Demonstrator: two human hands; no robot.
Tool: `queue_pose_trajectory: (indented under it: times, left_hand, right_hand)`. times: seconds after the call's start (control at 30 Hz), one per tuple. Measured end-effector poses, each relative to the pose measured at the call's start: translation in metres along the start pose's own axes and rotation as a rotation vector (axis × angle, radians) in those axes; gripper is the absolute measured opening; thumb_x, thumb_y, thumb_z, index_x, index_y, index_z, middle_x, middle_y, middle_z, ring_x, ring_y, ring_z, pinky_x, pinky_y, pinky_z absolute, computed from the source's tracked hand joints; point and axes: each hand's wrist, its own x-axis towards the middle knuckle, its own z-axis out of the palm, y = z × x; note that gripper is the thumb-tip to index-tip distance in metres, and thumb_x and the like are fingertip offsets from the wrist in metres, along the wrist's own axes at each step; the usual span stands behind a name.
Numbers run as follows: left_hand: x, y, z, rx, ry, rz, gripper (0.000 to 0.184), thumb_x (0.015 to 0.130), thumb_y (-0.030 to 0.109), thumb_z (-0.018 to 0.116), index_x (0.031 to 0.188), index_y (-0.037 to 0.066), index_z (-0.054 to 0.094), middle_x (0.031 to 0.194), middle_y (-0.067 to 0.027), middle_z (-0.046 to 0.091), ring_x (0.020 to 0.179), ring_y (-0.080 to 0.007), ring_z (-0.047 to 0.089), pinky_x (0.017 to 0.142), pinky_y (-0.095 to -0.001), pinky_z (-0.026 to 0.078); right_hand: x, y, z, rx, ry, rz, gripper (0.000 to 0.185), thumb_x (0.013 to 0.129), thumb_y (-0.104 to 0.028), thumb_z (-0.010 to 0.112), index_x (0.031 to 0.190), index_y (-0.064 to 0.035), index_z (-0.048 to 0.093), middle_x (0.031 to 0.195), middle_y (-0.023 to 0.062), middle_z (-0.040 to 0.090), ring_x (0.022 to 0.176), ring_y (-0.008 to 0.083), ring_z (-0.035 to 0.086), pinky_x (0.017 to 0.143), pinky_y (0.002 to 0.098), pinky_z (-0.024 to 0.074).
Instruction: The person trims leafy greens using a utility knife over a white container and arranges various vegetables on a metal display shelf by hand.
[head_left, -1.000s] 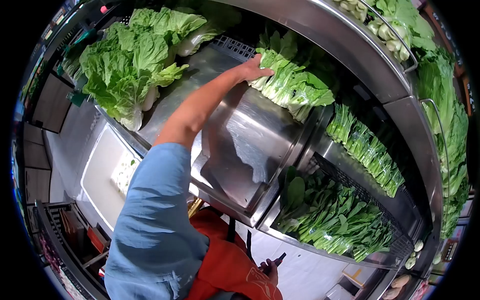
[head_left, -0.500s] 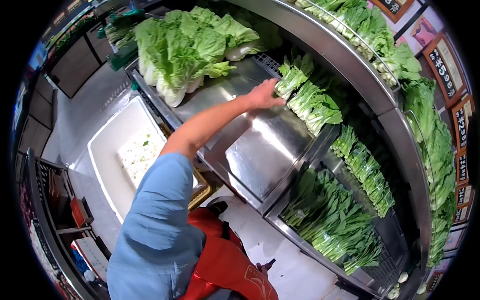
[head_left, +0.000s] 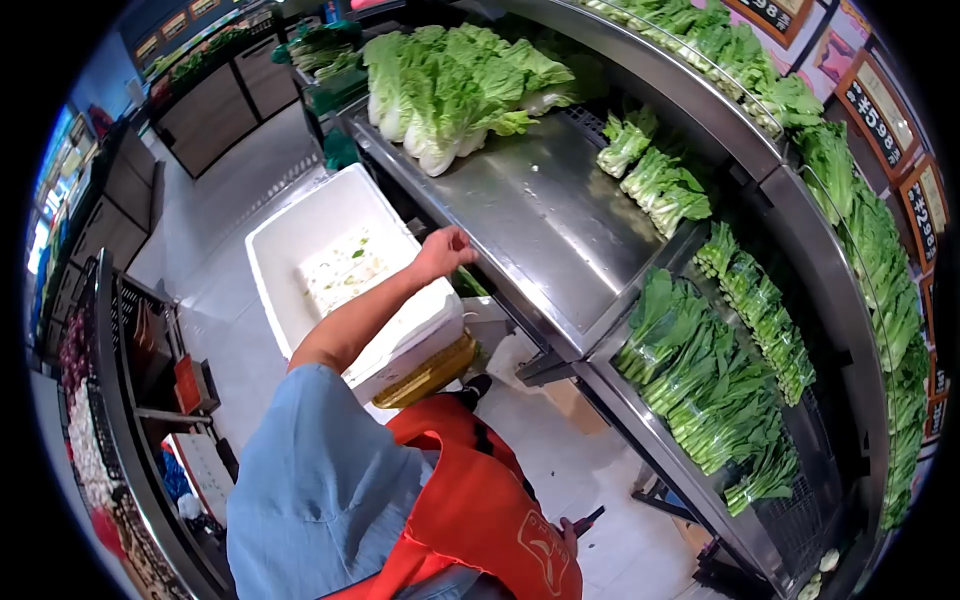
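Note:
My left hand (head_left: 444,254) hangs over the near edge of the white foam box (head_left: 262,262), beside the front rim of the metal shelf. Its fingers are loosely bent and apart, and I see nothing in them. Inside the box are small white and green leaf scraps. Low beside the red apron, my right hand (head_left: 569,538) is closed on a thin dark object (head_left: 590,520), whose kind I cannot make out. Napa cabbages (head_left: 445,90) lie heaped at the far end of the metal shelf (head_left: 540,230). Wrapped leafy bundles (head_left: 665,190) sit at its back.
Nearer on the right, bunches of leafy greens (head_left: 700,380) and a row of wrapped greens (head_left: 755,310) fill a lower display. A curved metal upper shelf (head_left: 720,125) overhangs the back. Under the box is a yellow crate (head_left: 430,372). A produce stand (head_left: 135,400) stands left.
My left hand has drawn back from the wrapped bundles, across the metal shelf, to above the box edge. The view has shifted, showing more floor and aisle on the left.

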Motion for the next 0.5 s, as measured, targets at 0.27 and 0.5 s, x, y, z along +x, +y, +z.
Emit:
queue_pose_trajectory:
  times: [0.27, 0.5]
  left_hand:
    - [0.086, -0.034, -0.079, 0.068, 0.384, -0.043, 0.054, 0.074, 0.030, 0.086, 0.107, -0.004, 0.062, 0.090, -0.0125, 0.067, 0.083, -0.0215, 0.064, 0.076, -0.0346, 0.054]
    - [0.171, -0.008, -0.106, 0.460, 0.561, 0.133, 0.096, 0.065, 0.043, 0.090, 0.134, -0.006, 0.045, 0.126, -0.0247, 0.052, 0.118, -0.0400, 0.052, 0.102, -0.0442, 0.043]
  right_hand:
    - [-0.050, -0.120, 0.180, -0.520, -0.359, -0.506, 0.027, 0.095, -0.013, 0.058, 0.120, -0.0067, 0.052, 0.079, 0.0077, 0.063, 0.053, 0.0087, 0.051, 0.047, 0.0226, 0.0391]
    - [0.030, -0.195, 0.350, -1.148, -0.389, -1.124, 0.042, 0.091, -0.025, 0.068, 0.124, -0.0027, 0.056, 0.091, 0.0219, 0.066, 0.082, 0.0407, 0.066, 0.073, 0.0436, 0.0517]
